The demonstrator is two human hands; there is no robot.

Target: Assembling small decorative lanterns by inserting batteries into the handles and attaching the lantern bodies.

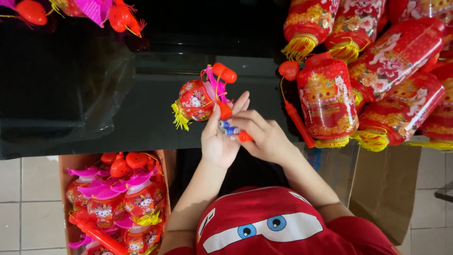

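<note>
Both hands met: my left hand [218, 137] cupped small batteries [225, 128], my right hand [264, 137] pinched an orange handle [245, 137]; the round lantern [197, 100] lay at eleven o'clock, nearer my left.

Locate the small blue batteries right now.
Head view, centre: the blue batteries lie in the left hand, under the right hand fingers, just below the small red lantern.

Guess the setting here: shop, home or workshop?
Probably a small assembly or packing spot for toy lanterns, maybe a shop's back room. A pile of red lanterns lies on the black table, a cardboard box holds more, and both hands work small batteries into an orange handle.
</note>
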